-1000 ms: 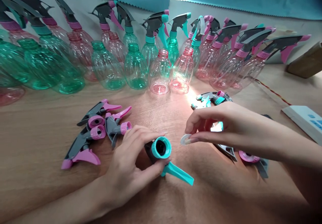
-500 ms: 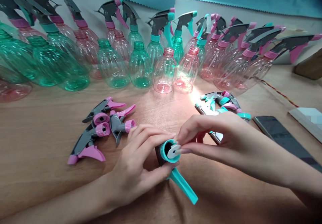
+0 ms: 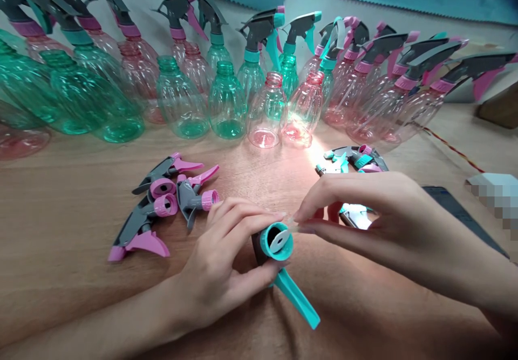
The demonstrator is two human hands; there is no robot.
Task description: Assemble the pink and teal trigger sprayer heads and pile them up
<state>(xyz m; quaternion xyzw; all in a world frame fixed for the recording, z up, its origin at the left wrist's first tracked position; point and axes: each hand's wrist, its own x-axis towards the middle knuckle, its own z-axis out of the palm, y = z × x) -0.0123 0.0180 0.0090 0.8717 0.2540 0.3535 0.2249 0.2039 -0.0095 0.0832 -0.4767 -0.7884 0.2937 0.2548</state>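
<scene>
My left hand (image 3: 226, 257) is wrapped round a grey spray trigger head with a turquoise collar (image 3: 286, 255) and a turquoise lever (image 3: 297, 300) pointing down to the right. The collar's open mouth faces up toward me. A white washer with a small hole (image 3: 279, 241) sits tilted inside that mouth. Just right of the collar, my right hand (image 3: 356, 214) has thumb and fingertips pinched together, apart from the washer; I see nothing between them, though the tips are blurred.
Several spray heads with pink collars (image 3: 165, 206) lie at left on the wooden table. More spray heads (image 3: 364, 160) and a dark phone (image 3: 457, 214) lie at right, partly behind my right hand. Green bottles (image 3: 226, 106) and pink bottles (image 3: 267, 111) line the back, many topped with trigger heads.
My right fingers have let go of the white washer and drawn back slightly up and to the right. The washer stays in the turquoise collar, held by my left hand.
</scene>
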